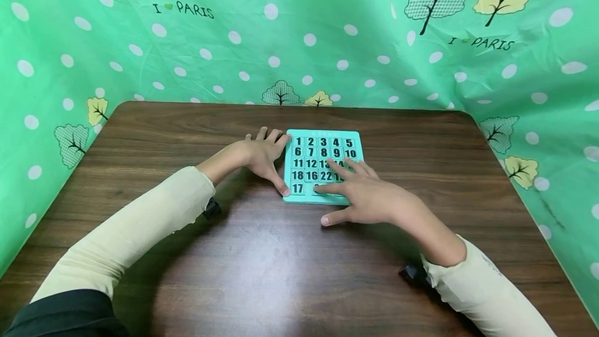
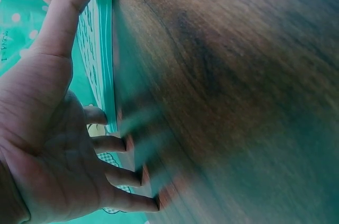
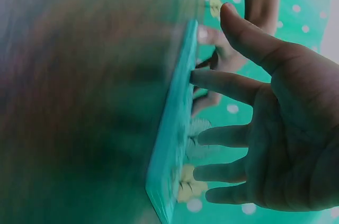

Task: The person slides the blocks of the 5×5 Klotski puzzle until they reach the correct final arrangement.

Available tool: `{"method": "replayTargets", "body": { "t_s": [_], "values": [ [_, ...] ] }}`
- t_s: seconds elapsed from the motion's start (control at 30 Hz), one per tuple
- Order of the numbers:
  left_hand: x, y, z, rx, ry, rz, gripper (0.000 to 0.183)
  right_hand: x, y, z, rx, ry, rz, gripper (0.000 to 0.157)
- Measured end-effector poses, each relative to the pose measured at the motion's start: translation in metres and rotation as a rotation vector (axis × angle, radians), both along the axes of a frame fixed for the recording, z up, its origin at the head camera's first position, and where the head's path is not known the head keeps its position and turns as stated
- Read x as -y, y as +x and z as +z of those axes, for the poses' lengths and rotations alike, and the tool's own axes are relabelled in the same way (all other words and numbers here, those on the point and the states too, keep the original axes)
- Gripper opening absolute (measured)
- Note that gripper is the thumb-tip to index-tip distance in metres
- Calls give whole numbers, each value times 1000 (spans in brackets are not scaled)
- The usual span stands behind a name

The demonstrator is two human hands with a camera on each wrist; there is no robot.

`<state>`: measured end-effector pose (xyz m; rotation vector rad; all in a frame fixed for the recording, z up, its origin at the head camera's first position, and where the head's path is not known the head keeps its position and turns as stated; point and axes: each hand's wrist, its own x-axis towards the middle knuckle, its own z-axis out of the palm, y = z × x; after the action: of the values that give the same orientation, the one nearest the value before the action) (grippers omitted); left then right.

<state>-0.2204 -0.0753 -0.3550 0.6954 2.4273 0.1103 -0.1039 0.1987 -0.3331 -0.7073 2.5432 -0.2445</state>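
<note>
A teal number sliding puzzle [image 1: 323, 199] lies flat on the table, its tiles printed with black numbers in rows. My left hand [image 1: 264, 155] is spread along its left side, thumb at the lower left corner and index finger by the upper left one. In the left wrist view the left thumb [image 2: 66, 15] rests on the puzzle's edge. Over the lower right part of the puzzle stretches my right hand [image 1: 369, 194], its index fingertip on a tile in the bottom row. The other right fingers are straight, hiding several tiles. The right thumb sticks out past the near edge.
The brown wooden table [image 1: 262, 264] has rounded far corners. Behind and beside it hangs a green curtain [image 1: 290, 30] with white dots and printed trees. Dark wrist devices show under both pale sleeves [image 1: 145, 222].
</note>
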Motion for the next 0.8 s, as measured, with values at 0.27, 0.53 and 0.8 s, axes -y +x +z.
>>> {"method": "replayTargets", "body": {
  "t_s": [0.27, 0.53, 0.8],
  "values": [
    [1, -1, -1, 2, 5, 2, 161, -4, 0, 3, -16, -12, -13, 72],
    [2, -4, -9, -22, 7, 8, 164, 21, -1, -3, 13, -13, 76, 76],
    [0, 0, -1, 1, -5, -1, 158, 1, -2, 2, 31, -2, 8, 67]
  ]
}}
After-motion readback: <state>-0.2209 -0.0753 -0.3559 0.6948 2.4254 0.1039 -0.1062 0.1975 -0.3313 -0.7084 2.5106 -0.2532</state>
